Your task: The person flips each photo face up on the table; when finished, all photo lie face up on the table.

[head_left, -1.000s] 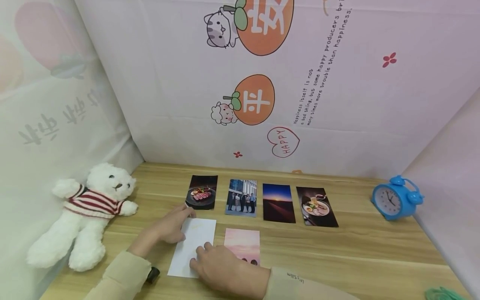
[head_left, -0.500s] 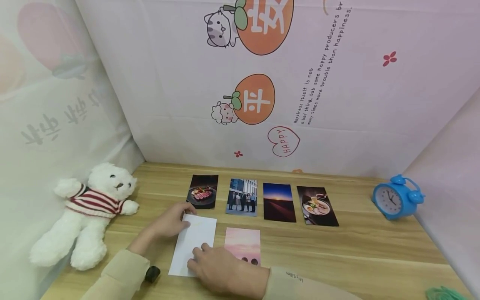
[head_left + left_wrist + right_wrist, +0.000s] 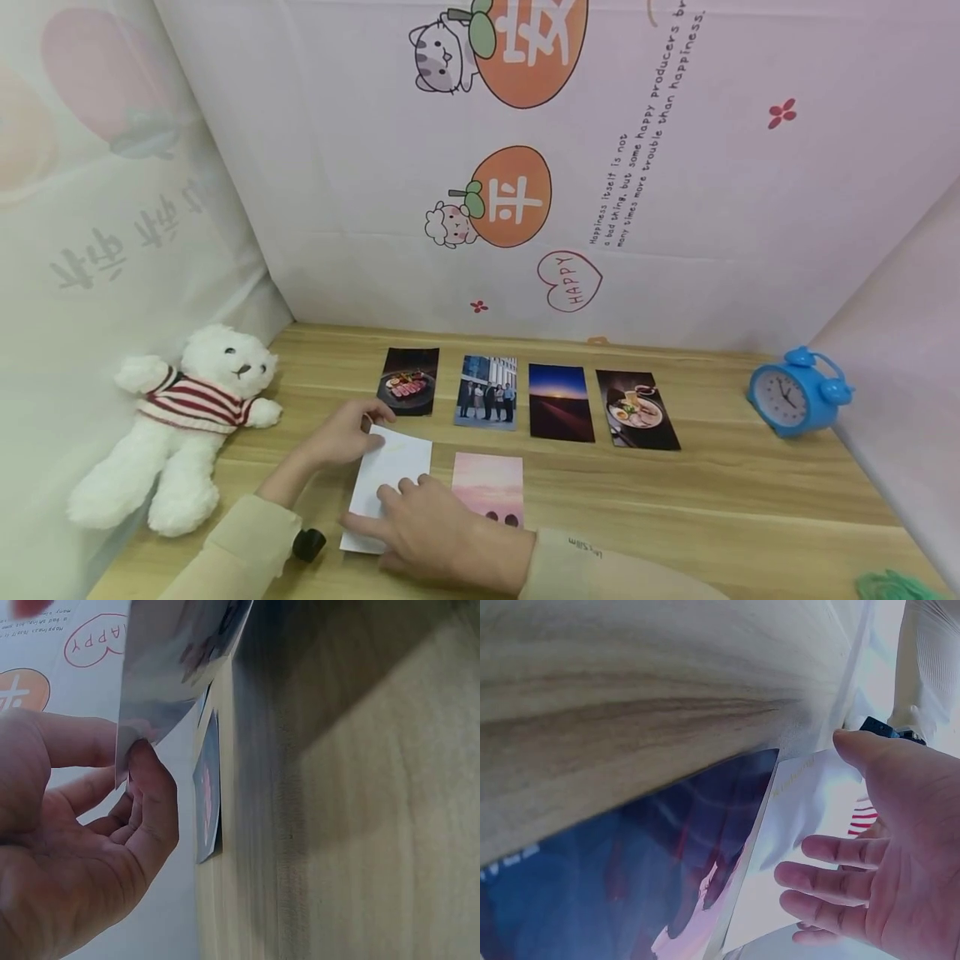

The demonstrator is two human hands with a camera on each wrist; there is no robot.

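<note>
My left hand [image 3: 345,433] pinches the far left corner of a white-backed photo print [image 3: 405,458] between thumb and finger. In the left wrist view the glossy face of this print [image 3: 176,667] is tilted up off the table. My right hand [image 3: 435,525] is spread over the near part of the print, its fingers fairly straight. From the right wrist view, the white back [image 3: 769,885] carries faint yellowish lettering, and the hand [image 3: 907,847] holds nothing. Beside it on the right lies a pink-sky photo [image 3: 487,483], its lower part hidden by my right arm.
A row of photos stands behind: a meat dish [image 3: 408,383], a group of people [image 3: 486,392], a sunset [image 3: 561,404] and a noodle bowl [image 3: 637,412]. A white teddy bear [image 3: 195,417] is at left, a blue alarm clock [image 3: 795,392] at right, with a green item [image 3: 888,586] at the near right.
My left hand has shifted slightly away from me and lifted the print's far corner. The fingers of my right hand have spread, one now stretching out to the left over the print.
</note>
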